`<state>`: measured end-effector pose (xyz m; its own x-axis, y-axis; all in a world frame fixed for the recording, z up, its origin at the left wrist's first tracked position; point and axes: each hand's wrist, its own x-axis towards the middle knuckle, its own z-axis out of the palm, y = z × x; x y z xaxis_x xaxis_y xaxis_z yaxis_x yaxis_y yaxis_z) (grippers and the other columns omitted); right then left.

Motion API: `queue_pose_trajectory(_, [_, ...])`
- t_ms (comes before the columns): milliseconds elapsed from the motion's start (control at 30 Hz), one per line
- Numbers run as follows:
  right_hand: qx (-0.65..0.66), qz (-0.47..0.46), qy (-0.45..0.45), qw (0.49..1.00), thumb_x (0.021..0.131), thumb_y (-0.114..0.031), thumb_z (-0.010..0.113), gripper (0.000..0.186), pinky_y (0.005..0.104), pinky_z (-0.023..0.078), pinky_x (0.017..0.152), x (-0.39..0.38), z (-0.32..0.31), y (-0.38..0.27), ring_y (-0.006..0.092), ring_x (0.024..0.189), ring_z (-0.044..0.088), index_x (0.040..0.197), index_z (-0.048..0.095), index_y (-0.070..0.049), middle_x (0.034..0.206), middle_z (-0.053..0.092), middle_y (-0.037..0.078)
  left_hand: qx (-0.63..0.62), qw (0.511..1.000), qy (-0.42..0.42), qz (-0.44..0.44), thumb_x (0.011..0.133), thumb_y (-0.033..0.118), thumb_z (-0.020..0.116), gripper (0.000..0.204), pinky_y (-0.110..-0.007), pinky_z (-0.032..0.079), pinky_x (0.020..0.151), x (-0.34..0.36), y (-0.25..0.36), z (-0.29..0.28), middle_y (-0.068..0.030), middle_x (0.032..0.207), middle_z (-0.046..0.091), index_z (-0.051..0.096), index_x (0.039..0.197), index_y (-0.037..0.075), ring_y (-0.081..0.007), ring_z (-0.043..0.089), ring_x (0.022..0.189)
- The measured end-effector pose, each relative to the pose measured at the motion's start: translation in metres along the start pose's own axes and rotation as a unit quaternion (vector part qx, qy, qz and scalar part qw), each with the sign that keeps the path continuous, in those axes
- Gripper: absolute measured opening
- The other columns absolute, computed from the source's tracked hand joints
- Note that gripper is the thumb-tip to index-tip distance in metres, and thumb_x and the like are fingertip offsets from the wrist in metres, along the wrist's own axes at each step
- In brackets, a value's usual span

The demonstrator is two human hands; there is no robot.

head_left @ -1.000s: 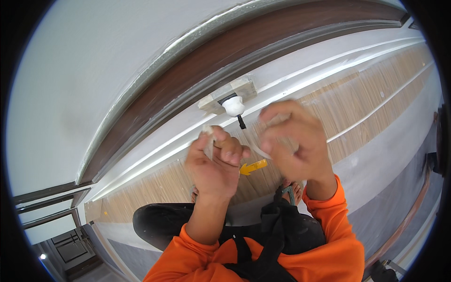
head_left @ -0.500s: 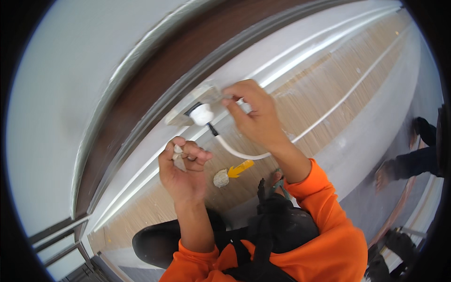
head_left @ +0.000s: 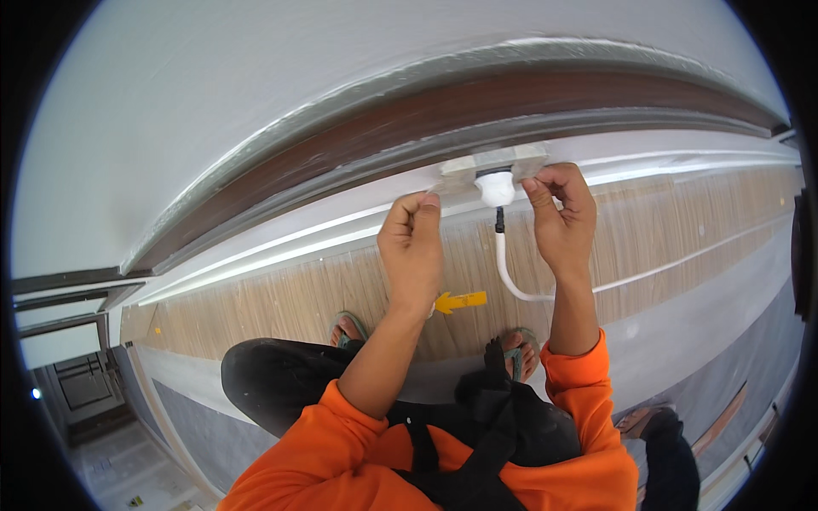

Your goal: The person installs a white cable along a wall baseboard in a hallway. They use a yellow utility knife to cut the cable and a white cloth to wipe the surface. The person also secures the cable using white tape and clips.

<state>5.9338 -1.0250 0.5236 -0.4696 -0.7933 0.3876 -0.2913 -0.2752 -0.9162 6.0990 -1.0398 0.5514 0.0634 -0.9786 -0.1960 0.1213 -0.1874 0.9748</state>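
On the low white wall is a box framed by pale masking tape [head_left: 458, 172]. From its middle sticks out a rounded white plug [head_left: 495, 189], whose black neck leads into a white cable [head_left: 508, 272] curving down to the floor. My left hand [head_left: 411, 247] is closed, thumb and finger pinching at the tape's left end. At the right end, my right hand [head_left: 564, 215] grips the tape edge between thumb and forefinger, beside the plug. What lies inside my left fingers is mostly hidden.
A yellow arrow sticker [head_left: 460, 301] marks the wood-look floor [head_left: 673, 217] below my hands. White trim and a dark brown band [head_left: 341, 145] run along the wall. Another person's leg [head_left: 669, 456] stands at lower right. A doorway [head_left: 85, 379] opens at far left.
The view has turned, and the outlet now sits further right. My left hand, earlier raised palm-up with crumpled tape bits, has moved to the tape's left end. My right hand stays at the right end.
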Motion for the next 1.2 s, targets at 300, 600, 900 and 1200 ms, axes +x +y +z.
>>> queue_pose_trajectory(300, [-0.065, -0.055, 0.011, 0.996, 0.079, 0.001, 0.06, 0.011, 0.0273, 0.042, 0.066, 0.061, 0.066, 0.016, 0.0206, 0.07, 0.052, 0.083, 0.051, -0.003, 0.079, 0.052, 0.009, 0.116, 0.977, 0.07, 0.165, 0.085, 0.01, 0.064, 0.012, -0.016, 0.033, 0.048, 0.091, 0.01, 0.0, 0.0031, 0.059, 0.053, 0.063, 0.092, 0.0, 0.0002, 0.042, 0.053])
queue_pose_trajectory(600, [0.03, 0.043, -0.213, 0.976, 0.079, -0.002, 0.06, 0.008, 0.0291, 0.044, 0.067, 0.074, 0.093, 0.019, 0.0205, 0.072, 0.056, 0.083, 0.054, -0.005, 0.076, 0.056, 0.009, 0.087, 0.964, -0.026, 0.248, 0.079, -0.003, 0.059, 0.005, -0.017, 0.038, 0.052, 0.144, 0.006, -0.02, -0.0008, 0.066, 0.056, 0.058, 0.08, 0.001, -0.0028, 0.045, 0.058])
queue_pose_trajectory(900, [0.142, 0.225, -0.46, 0.847, 0.079, 0.001, 0.062, 0.007, 0.0271, 0.044, 0.067, 0.082, 0.111, 0.054, 0.0124, 0.072, 0.054, 0.084, 0.059, -0.003, 0.077, 0.059, 0.004, 0.068, 0.94, -0.168, 0.287, 0.074, -0.006, 0.051, 0.008, -0.022, 0.037, 0.057, 0.159, -0.023, -0.035, -0.0043, 0.075, 0.051, 0.049, 0.073, 0.002, -0.0074, 0.045, 0.063])
queue_pose_trajectory(1200, [0.104, 0.177, -0.53, 0.823, 0.084, -0.012, 0.057, 0.017, 0.0292, 0.046, 0.077, 0.112, 0.144, 0.075, 0.0159, 0.082, 0.06, 0.098, 0.064, -0.004, 0.087, 0.065, 0.007, -0.103, 0.983, -0.09, -0.121, 0.088, 0.015, 0.054, 0.022, -0.021, 0.035, 0.045, 0.191, -0.021, -0.024, -0.0022, 0.08, 0.054, 0.046, 0.069, 0.009, -0.0066, 0.043, 0.052])
